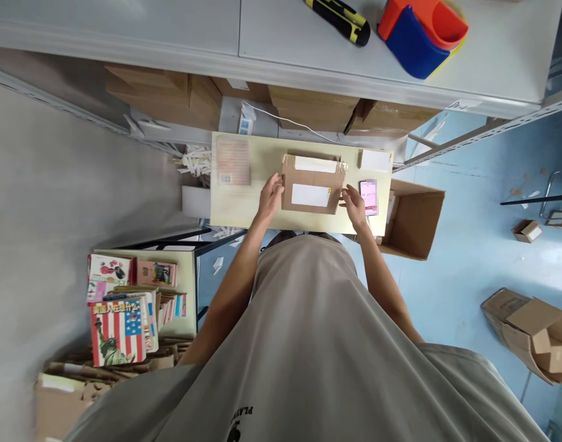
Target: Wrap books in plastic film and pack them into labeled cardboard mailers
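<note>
A flat brown cardboard box (308, 205) lies on the cream tabletop (262, 220) in front of me. It has a white label (311, 194) on its face and a white strip (315, 164) along its far edge, with clear tape at the far corners. My left hand (272, 195) grips the left edge, fingers bent around it. At the right edge, my right hand (353, 204) has its fingertips closed on the box's side. Just right of that hand lies a phone (368, 197) with a lit pink screen. A blank-looking white label stack (375, 160) sits behind the phone.
A printed sheet (233, 161) lies at the table's left. An open carton (412, 218) stands against its right side. Overhead, a grey shelf (170, 37) bears a box cutter (340, 21) and a tape dispenser (421, 37). Books (119, 331) are stacked at lower left.
</note>
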